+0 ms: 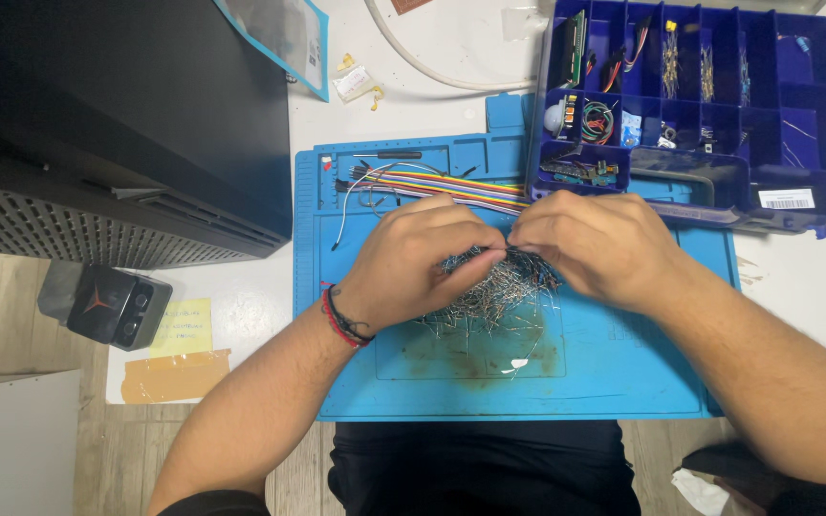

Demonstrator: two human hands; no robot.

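Note:
A loose heap of small electronic parts with thin wire legs [489, 301] lies on a blue work mat [614, 373]. My left hand [413, 258] and my right hand [595, 244] meet above the heap, fingertips pinched together on a small bunch of these parts. The left wrist wears red and black bands. What exactly sits between the fingertips is partly hidden.
A rainbow ribbon of jumper wires [442, 186] lies at the mat's far side. A blue compartment box [709, 105] with small parts stands at the back right. A black computer case [117, 124] fills the left. A small black device [112, 304] rests on yellow notes.

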